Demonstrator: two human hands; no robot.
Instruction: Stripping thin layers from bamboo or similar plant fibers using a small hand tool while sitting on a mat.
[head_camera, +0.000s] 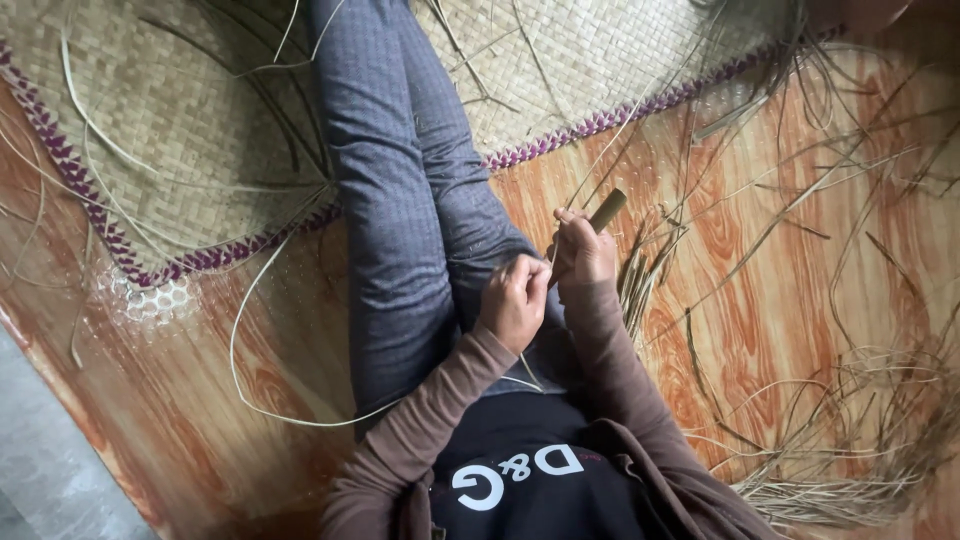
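- At the far left a grey strip of bare floor (40, 470) is seen, cut off by the frame's edge; beside it the wood-patterned floor covering (180, 400) lies open, crossed only by a long pale reed strand (240, 330) that loops toward the lap.
- A woven mat (170, 130) with a purple zigzag border (60, 160) is spread above; its upper part is cut off, and its middle is hidden under the legs in grey trousers (390, 200).
- The left hand (514, 300) is seen clenched over the lap, pinching a thin strand that can barely be made out.
- Just beside it, touching, the right hand (583, 250) is closed around a short tan handle (606, 210); only the butt end shows, and any blade is hidden behind the fingers.
- To the right, loose dry reed strips (850, 440) are scattered and heaped along the floor's lower right edge; little open room is left there; the heap is cut off by the frame.
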